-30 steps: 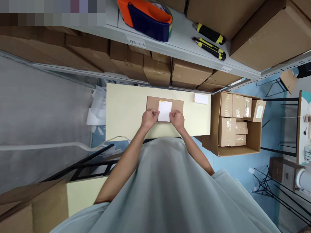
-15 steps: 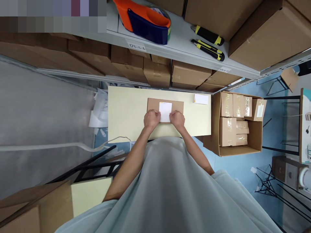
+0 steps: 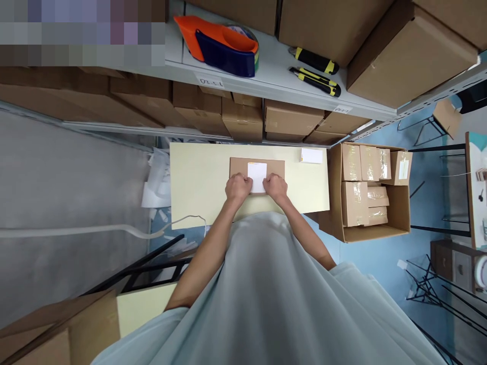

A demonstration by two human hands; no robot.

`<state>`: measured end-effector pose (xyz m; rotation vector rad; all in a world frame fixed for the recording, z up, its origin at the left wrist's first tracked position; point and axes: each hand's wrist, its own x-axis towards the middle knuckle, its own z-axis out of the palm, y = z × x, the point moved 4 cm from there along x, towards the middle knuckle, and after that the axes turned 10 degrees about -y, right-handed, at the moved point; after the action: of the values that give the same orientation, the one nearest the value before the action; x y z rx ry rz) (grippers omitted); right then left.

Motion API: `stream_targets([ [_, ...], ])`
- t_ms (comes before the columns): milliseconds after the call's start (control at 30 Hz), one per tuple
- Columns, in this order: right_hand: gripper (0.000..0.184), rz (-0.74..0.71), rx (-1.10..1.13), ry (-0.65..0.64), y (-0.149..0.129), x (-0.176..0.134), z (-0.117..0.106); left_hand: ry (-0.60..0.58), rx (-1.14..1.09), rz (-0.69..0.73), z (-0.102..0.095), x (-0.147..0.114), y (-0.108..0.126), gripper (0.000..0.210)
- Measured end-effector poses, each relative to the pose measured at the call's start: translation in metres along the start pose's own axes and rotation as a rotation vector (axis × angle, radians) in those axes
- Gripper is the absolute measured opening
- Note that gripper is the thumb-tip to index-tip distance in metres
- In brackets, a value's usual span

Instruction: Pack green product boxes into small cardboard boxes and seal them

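A flat brown cardboard box (image 3: 238, 165) lies on the pale yellow table (image 3: 198, 187) in front of me. On its top is a white label (image 3: 257, 176) with a small orange mark along its upper edge. My left hand (image 3: 238, 187) is closed at the label's left edge, thumb side against it. Opposite it, my right hand (image 3: 276, 187) is closed at the right edge in the same way. The fingertips are curled under and hidden, and both fists rest over the near part of the box. I cannot tell whether the label is fully stuck down.
A white stack of labels (image 3: 311, 155) lies at the table's back right. Beyond is a shelf with an orange and blue tape dispenser (image 3: 224, 50), two utility knives (image 3: 315, 71) and cartons. To the right stands an open carton (image 3: 397, 223) holding several taped boxes.
The whole view has shifted slightly, with the shelf appearing a little lower. Both hands keep their places at the label's edges on the box.
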<state>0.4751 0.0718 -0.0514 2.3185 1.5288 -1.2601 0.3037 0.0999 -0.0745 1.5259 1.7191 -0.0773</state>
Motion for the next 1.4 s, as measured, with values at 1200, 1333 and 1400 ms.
stream_targets([
  [1200, 0.073, -0.56, -0.429, 0.2, 0.018, -0.005, 0.045, 0.052, 0.465, 0.746, 0.017, 0.0, -0.047, 0.081],
  [1333, 0.069, -0.544, -0.43, 0.21, 0.022, -0.007, 0.047, 0.083, 0.435, 0.682, 0.025, -0.009, -0.048, 0.079],
  [1400, 0.068, -0.532, -0.428, 0.208, 0.022, -0.007, 0.048, 0.088, 0.423, 0.661, 0.028, -0.012, -0.047, 0.077],
])
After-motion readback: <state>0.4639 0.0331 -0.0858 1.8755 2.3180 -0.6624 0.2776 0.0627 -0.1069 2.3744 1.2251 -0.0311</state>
